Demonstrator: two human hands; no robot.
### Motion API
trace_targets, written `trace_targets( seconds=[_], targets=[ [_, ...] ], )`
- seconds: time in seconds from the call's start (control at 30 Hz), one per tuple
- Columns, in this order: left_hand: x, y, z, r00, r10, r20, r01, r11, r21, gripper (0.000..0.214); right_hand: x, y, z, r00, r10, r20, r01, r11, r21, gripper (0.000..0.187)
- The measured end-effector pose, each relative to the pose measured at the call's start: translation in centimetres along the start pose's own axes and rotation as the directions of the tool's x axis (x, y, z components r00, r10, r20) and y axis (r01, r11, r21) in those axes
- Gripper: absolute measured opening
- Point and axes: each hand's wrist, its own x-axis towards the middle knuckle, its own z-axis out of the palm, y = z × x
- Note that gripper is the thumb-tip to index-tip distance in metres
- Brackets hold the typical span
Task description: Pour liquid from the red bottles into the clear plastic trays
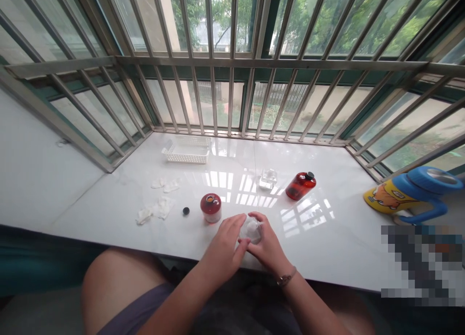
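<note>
My left hand and my right hand meet at the front of a white marble sill, holding a small clear round glass jar between them. Its exact shape is partly hidden by my fingers. Just beyond my left hand stands a red glass jar with an open neck, and a small black cap lies left of it. Further back, a red bottle with a black top lies on its side near a clear square glass bottle.
Crumpled white tissues lie at the left of the sill, and a white plastic basket stands near the back. A blue-and-yellow child's cup is at the far right. Metal window bars run along the back.
</note>
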Motion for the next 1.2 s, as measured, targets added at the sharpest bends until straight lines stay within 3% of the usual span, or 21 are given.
trace_targets(
  seconds=[0.1, 0.23, 0.4, 0.6, 0.87, 1.0, 1.13, 1.2],
  targets=[
    [0.9, -0.5, 1.7, 0.994, -0.091, 0.067, 0.096, 0.993, -0.071, 0.045, -1.0, -0.4, 1.0, 1.0, 0.003, 0.013, -0.004, 0.998, 0.065, 0.073],
    [1.3, -1.2, 2.5, 0.99, -0.124, 0.069, 0.132, 0.984, -0.123, 0.04, -1.6, -0.4, 1.7, 0.999, 0.054, 0.0, -0.054, 0.993, 0.107, 0.083],
    [1.1, -1.8, 2.2, 0.988, -0.138, 0.063, 0.146, 0.978, -0.148, 0.036, -1.6, 0.0, 1.8, 0.997, 0.07, -0.016, -0.069, 0.994, 0.09, 0.088],
    [1.3, -1.7, 1.1, 0.973, -0.167, 0.156, 0.198, 0.958, -0.208, 0.042, -1.5, -0.3, 1.8, 0.998, 0.057, -0.027, -0.055, 0.996, 0.071, 0.082],
    [1.5, -2.2, 2.8, 0.977, -0.211, 0.031, 0.211, 0.943, -0.256, 0.019, -1.6, 0.0, 2.0, 0.999, 0.039, -0.032, -0.038, 0.998, 0.041, 0.083],
    [1.6, -2.3, 3.5, 0.952, -0.296, -0.073, 0.267, 0.926, -0.268, 0.036, -1.8, 0.8, 2.3, 0.999, 0.037, -0.021, -0.036, 0.998, 0.054, 0.085],
    [1.3, -2.1, 2.5, 0.966, -0.254, 0.041, 0.255, 0.923, -0.288, 0.068, -1.7, 0.6, 2.2, 1.0, 0.01, -0.026, -0.008, 0.999, 0.047, 0.089],
    [1.0, -2.3, 2.0, 0.965, -0.247, 0.086, 0.261, 0.921, -0.287, 0.062, -1.6, 0.3, 2.1, 1.0, 0.0, -0.024, 0.001, 0.999, 0.046, 0.086]
  ],
)
